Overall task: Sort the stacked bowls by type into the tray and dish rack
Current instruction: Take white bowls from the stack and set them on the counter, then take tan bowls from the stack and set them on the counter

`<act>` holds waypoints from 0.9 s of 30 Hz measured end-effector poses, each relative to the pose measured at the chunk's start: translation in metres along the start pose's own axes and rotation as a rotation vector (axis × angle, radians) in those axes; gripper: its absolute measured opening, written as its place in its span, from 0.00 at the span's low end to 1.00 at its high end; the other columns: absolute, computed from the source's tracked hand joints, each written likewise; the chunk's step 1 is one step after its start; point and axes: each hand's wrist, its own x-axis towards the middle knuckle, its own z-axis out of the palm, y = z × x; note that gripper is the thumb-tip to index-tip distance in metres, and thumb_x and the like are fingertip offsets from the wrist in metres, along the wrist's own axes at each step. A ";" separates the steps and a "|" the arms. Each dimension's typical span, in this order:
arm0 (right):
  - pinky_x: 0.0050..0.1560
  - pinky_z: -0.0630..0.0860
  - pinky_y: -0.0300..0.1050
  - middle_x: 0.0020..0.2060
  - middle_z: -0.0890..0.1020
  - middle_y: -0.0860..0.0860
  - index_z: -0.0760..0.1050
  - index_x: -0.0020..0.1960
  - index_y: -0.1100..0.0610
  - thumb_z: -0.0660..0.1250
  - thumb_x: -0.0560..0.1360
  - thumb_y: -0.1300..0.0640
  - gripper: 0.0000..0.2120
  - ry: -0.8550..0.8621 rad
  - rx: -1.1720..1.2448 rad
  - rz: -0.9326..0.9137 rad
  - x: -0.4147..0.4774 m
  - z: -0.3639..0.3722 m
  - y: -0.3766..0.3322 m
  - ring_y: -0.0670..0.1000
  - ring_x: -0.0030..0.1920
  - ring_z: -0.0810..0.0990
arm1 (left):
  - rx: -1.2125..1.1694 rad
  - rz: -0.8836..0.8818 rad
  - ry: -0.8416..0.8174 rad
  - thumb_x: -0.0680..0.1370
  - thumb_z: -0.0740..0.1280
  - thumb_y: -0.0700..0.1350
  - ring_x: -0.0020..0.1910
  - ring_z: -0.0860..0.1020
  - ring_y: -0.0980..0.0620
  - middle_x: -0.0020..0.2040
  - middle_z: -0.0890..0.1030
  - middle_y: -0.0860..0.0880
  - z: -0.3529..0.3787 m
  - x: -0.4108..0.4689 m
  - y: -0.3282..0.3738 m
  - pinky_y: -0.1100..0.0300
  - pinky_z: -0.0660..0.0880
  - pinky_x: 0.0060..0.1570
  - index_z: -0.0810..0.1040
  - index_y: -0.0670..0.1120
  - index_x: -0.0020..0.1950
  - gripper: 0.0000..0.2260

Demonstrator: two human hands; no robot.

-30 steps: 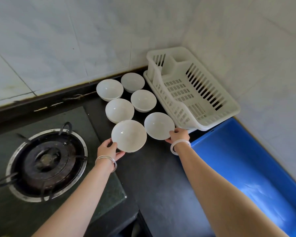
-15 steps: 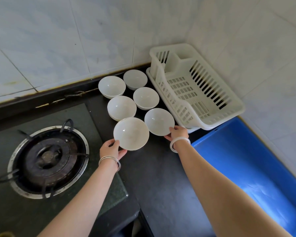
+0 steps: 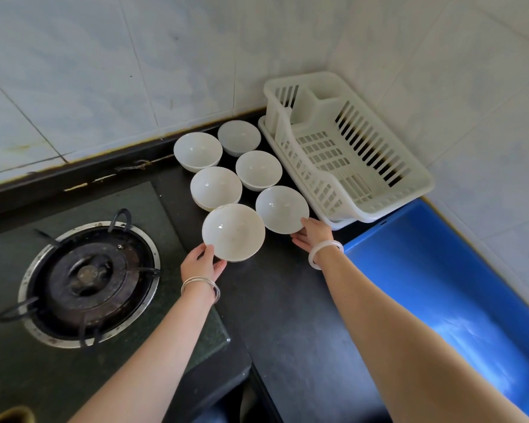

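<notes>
Six white bowls are sitting in two rows toward the back edge of the dark counter [image 3: 287, 315], between the burner [image 3: 87, 279] on the left and the white rack [image 3: 422, 184] filling the back right corner. The left hand [image 3: 200, 265] is grasping the front-left bowl [image 3: 233, 232] at its near rim: the thumb is lying over the edge and the fingers [image 3: 220, 264] are curling under the bowl's side, so the bowl is sitting just beyond the palm. The right hand [image 3: 313, 236] is grasping the front-right bowl [image 3: 281, 209] the same way, with the thumb on the near right rim and the fingers tucked below it. This bowl is sitting just beside the rack's near corner. Whether either bowl is lifted off the counter I cannot tell. The two front bowls are nearly touching each other. Behind them the middle-left bowl [image 3: 216, 187] is showing extra rims beneath it, and the middle-right bowl [image 3: 258, 170] is standing beside it. The back-left bowl [image 3: 197, 151] and back-right bowl [image 3: 239, 137] are standing close to the tiled wall. The blue tray [image 3: 440, 285] is lying along the counter's right edge, just in front of the rack and right of the right forearm. A silver bangle [image 3: 200, 285] is circling the left wrist and a white bangle [image 3: 324, 253] the right.
</notes>
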 end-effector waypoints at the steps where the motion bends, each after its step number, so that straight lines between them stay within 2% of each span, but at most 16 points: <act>1: 0.47 0.78 0.47 0.58 0.79 0.59 0.70 0.66 0.58 0.61 0.78 0.58 0.17 -0.022 -0.009 0.007 -0.003 -0.002 0.000 0.55 0.51 0.80 | 0.010 0.019 -0.014 0.76 0.64 0.40 0.53 0.79 0.43 0.56 0.78 0.44 0.000 -0.002 -0.002 0.55 0.78 0.49 0.77 0.42 0.57 0.10; 5: 0.51 0.77 0.47 0.61 0.77 0.55 0.67 0.69 0.56 0.60 0.79 0.56 0.19 -0.058 -0.081 -0.043 -0.025 -0.012 0.007 0.57 0.57 0.79 | 0.109 0.048 -0.062 0.78 0.62 0.40 0.51 0.77 0.48 0.48 0.78 0.47 0.000 -0.019 -0.017 0.56 0.75 0.55 0.72 0.41 0.67 0.17; 8: 0.45 0.78 0.43 0.58 0.79 0.55 0.69 0.67 0.56 0.57 0.80 0.55 0.17 -0.006 -0.205 -0.167 -0.046 -0.031 0.019 0.54 0.49 0.81 | 0.186 0.029 -0.130 0.78 0.61 0.38 0.49 0.75 0.47 0.48 0.76 0.44 0.000 -0.040 -0.036 0.57 0.73 0.55 0.70 0.38 0.67 0.18; 11: 0.39 0.77 0.39 0.47 0.82 0.50 0.75 0.60 0.55 0.58 0.79 0.54 0.14 0.055 -0.321 -0.273 -0.077 -0.063 0.030 0.48 0.39 0.81 | 0.352 0.045 -0.246 0.77 0.61 0.35 0.46 0.76 0.48 0.48 0.77 0.43 0.007 -0.066 -0.056 0.56 0.74 0.55 0.73 0.37 0.64 0.15; 13: 0.38 0.76 0.38 0.40 0.82 0.46 0.78 0.56 0.55 0.58 0.78 0.54 0.12 0.093 -0.382 -0.315 -0.101 -0.090 0.038 0.45 0.36 0.80 | 0.476 0.049 -0.366 0.76 0.62 0.34 0.43 0.77 0.49 0.49 0.77 0.43 0.014 -0.085 -0.073 0.58 0.77 0.52 0.75 0.37 0.61 0.14; 16: 0.43 0.78 0.44 0.38 0.82 0.47 0.78 0.48 0.53 0.59 0.77 0.54 0.10 0.176 -0.488 -0.362 -0.140 -0.138 0.054 0.46 0.33 0.78 | 0.623 0.012 -0.557 0.76 0.63 0.34 0.41 0.78 0.50 0.50 0.77 0.42 0.029 -0.120 -0.098 0.68 0.78 0.39 0.76 0.37 0.59 0.12; 17: 0.44 0.78 0.46 0.38 0.82 0.48 0.78 0.47 0.53 0.59 0.77 0.54 0.09 0.216 -0.529 -0.361 -0.153 -0.154 0.061 0.48 0.34 0.79 | 0.667 0.008 -0.612 0.76 0.64 0.33 0.43 0.78 0.49 0.50 0.78 0.42 0.034 -0.133 -0.107 0.68 0.78 0.39 0.77 0.38 0.58 0.12; 20: 0.48 0.77 0.47 0.40 0.83 0.50 0.79 0.47 0.53 0.60 0.76 0.55 0.09 0.380 -0.640 -0.339 -0.189 -0.209 0.089 0.54 0.41 0.81 | 0.834 0.061 -0.761 0.74 0.66 0.35 0.47 0.80 0.49 0.51 0.81 0.43 0.048 -0.175 -0.135 0.59 0.79 0.50 0.79 0.40 0.56 0.11; 23: 0.45 0.72 0.42 0.43 0.84 0.51 0.80 0.48 0.51 0.63 0.75 0.55 0.08 0.571 -0.704 -0.261 -0.227 -0.263 0.122 0.54 0.46 0.81 | 0.985 0.134 -0.915 0.75 0.66 0.38 0.45 0.80 0.56 0.50 0.80 0.49 0.056 -0.217 -0.163 0.61 0.80 0.50 0.79 0.45 0.56 0.11; 25: 0.42 0.68 0.41 0.44 0.85 0.50 0.80 0.49 0.51 0.65 0.74 0.55 0.06 0.682 -0.757 -0.221 -0.248 -0.291 0.147 0.53 0.48 0.81 | 1.059 0.211 -0.990 0.75 0.67 0.40 0.47 0.81 0.54 0.50 0.81 0.50 0.059 -0.239 -0.180 0.57 0.79 0.53 0.80 0.46 0.57 0.11; 27: 0.42 0.68 0.43 0.46 0.84 0.52 0.80 0.50 0.53 0.68 0.73 0.54 0.07 0.733 -0.795 -0.184 -0.265 -0.310 0.170 0.55 0.49 0.80 | 1.138 0.331 -1.044 0.74 0.68 0.42 0.50 0.81 0.52 0.51 0.83 0.48 0.061 -0.257 -0.192 0.60 0.77 0.54 0.81 0.45 0.55 0.10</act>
